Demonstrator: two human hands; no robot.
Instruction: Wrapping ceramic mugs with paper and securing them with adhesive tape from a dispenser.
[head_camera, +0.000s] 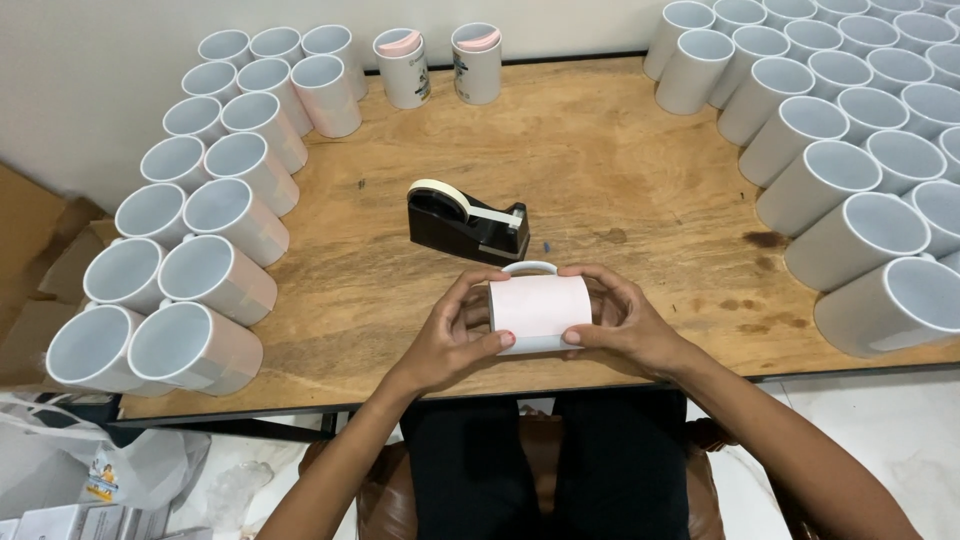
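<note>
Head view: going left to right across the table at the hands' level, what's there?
Cluster of pink-wrapped mugs → left hand → mug with pale pink sheet, held between both hands → right hand → plain white mugs. The black tape dispenser sits just beyond the held mug.

The person is wearing black trousers (545, 460), showing below the near edge of the wooden table (600, 170). Both forearms are showing bare, without sleeves. The left hand (450, 335) and right hand (625, 320) are wearing red nail polish.
</note>
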